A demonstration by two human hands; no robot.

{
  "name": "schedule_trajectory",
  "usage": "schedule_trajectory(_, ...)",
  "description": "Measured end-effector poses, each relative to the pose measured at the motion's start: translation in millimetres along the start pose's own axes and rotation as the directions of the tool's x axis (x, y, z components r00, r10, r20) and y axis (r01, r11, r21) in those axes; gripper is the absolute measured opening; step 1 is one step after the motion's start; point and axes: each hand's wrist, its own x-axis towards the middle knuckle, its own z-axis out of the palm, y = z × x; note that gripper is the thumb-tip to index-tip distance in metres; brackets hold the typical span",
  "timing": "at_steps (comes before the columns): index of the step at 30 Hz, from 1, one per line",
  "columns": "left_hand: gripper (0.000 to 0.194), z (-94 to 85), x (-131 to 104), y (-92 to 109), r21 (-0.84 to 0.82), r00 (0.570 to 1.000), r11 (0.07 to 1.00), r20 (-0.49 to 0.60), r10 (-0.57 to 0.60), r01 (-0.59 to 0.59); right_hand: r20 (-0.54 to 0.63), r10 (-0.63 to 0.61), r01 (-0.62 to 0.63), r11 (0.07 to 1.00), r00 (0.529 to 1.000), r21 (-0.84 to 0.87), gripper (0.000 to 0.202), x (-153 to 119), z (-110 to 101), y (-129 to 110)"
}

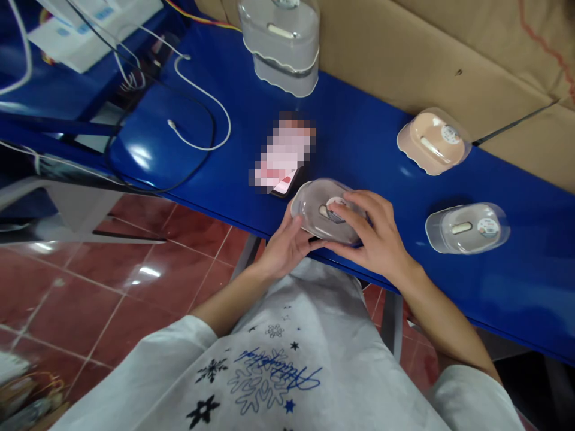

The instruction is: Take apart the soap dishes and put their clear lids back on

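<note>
**Caution: Slip Hazard**

I see the left hand [290, 244] and the right hand [375, 230] clasping a grey, oval plastic container [312, 221] from both ends at the near edge of the glossy blue table [359, 137]; the right hand's fingers spread across its top. I cannot tell whether it rests on the surface. If either hand loosens, the smooth container may slip toward the red tiled floor [112, 311]. Uneven pressure on the clear, rounded lid [309, 205] may shift it. A leftward swing may strike the lit, dark-edged phone [287, 161] just beside it. Appearance: glossy, with a pale bar-shaped handle [323, 211] and a round white label [336, 218] partly covered by fingers.
</note>
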Motion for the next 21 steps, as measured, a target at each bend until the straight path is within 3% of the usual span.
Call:
schedule_trajectory(8,0.073,2.4,-1.4,-1.2,0.064,0.997,0.996,-0.026,0.070,-0.068,0.029,0.058,-0.058,0.998,0.998,0.006,0.070,-0.4,9.1,-3.4)
schedule_trajectory(14,0.075,-5.2,-2.3,-6.1,0.089,0.994,0.990,-0.020,0.108,-0.106,0.005,-0.018,0.018,0.997,1.000,0.077,0.079,-0.8,2.4,-2.6)
schedule_trajectory(17,0.075,-6.5,-2.1,-6.6,0.100,0.995,0.992,0.057,0.077,-0.083,-0.012,-0.004,0.006,0.992,1.000,0.129,0.085,-1.5,-8.0,10.5)
schedule_trajectory(21,0.069,-3.4,-3.0,-2.6,0.087,0.991,0.995,0.129,0.039,-0.050,-0.057,0.054,-0.051,0.997,0.997,0.052,0.079,3.3,-11.1,46.5)
